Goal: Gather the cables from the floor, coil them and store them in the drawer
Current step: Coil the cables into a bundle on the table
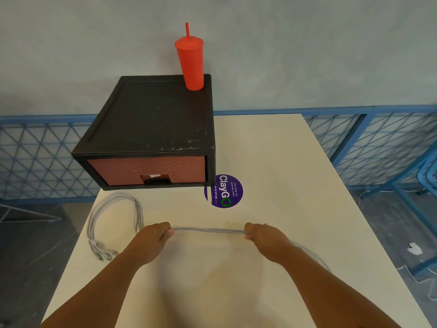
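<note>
A bundle of grey cables [209,230] is stretched taut between my two hands above the cream table [272,162]. My left hand [155,235] is closed on its left end and my right hand [260,235] on its right end. More grey strands trail back past my right forearm. From my left hand the cables loop out to the left, and their plug ends [104,253] lie near the table's left edge. The black drawer unit [151,119] stands at the table's back left, its red-brown drawer [146,170] closed.
A red tumbler with a straw [191,60] stands on the unit's back right corner. A purple round sticker [224,191] is on the table beside the unit. Blue mesh railing [378,143] runs behind. White cables lie on the floor [416,252] at right.
</note>
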Available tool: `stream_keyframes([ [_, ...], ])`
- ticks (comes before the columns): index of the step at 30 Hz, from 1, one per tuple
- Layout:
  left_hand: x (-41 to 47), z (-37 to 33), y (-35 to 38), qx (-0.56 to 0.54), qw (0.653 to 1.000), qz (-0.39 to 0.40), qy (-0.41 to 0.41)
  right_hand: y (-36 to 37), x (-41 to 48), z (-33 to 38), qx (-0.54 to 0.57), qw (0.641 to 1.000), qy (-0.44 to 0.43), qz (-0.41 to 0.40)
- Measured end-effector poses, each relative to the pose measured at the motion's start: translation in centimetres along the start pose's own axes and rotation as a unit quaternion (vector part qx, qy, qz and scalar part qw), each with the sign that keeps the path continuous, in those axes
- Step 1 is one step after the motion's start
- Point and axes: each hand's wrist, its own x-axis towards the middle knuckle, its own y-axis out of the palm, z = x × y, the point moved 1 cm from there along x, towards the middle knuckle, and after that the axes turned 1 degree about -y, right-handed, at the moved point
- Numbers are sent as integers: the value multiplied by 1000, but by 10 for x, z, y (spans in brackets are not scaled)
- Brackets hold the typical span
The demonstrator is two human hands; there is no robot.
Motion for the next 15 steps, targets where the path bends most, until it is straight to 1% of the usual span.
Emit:
stream_keyframes([
  [5,2,-2,5,-10,1000,-2,-14,5,-4,-14,36,999,28,0],
  [9,0,14,3,-29,997,-16,-68,5,-20,-49,85,992,91,-8],
  [12,-3,24,4,-23,996,-13,-85,6,-37,-78,76,989,127,-2],
  [15,0,22,8,-36,995,-14,-95,6,-45,-94,83,985,151,-12],
])
